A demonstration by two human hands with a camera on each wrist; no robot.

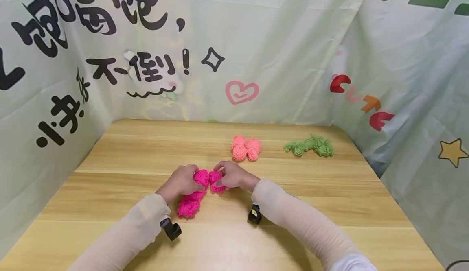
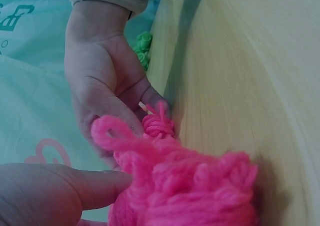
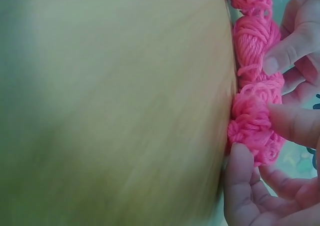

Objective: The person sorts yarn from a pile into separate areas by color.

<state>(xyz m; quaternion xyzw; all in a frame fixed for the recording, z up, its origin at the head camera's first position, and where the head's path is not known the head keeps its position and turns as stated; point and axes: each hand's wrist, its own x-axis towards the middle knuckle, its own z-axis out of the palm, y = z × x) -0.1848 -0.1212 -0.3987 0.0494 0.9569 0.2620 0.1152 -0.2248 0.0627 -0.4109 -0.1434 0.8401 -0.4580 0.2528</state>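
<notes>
The yarn (image 1: 189,206) under the hands is vivid hot pink, its strands one solid shade. The paired bundles (image 1: 239,149) behind it are a softer coral pink, and the long skein (image 1: 322,147) is leaf green. The tabletop (image 1: 216,242) is pale honey wood with streaky grain in lighter and darker bands. Both sleeves (image 1: 304,218) are plain beige; the wrist cameras (image 1: 171,229) are black. The backdrop (image 1: 286,51) is whitish green, printed with black characters, a pink outlined heart (image 1: 242,93), red, pink and orange letters, and a dark-edged golden star (image 1: 453,153).
</notes>
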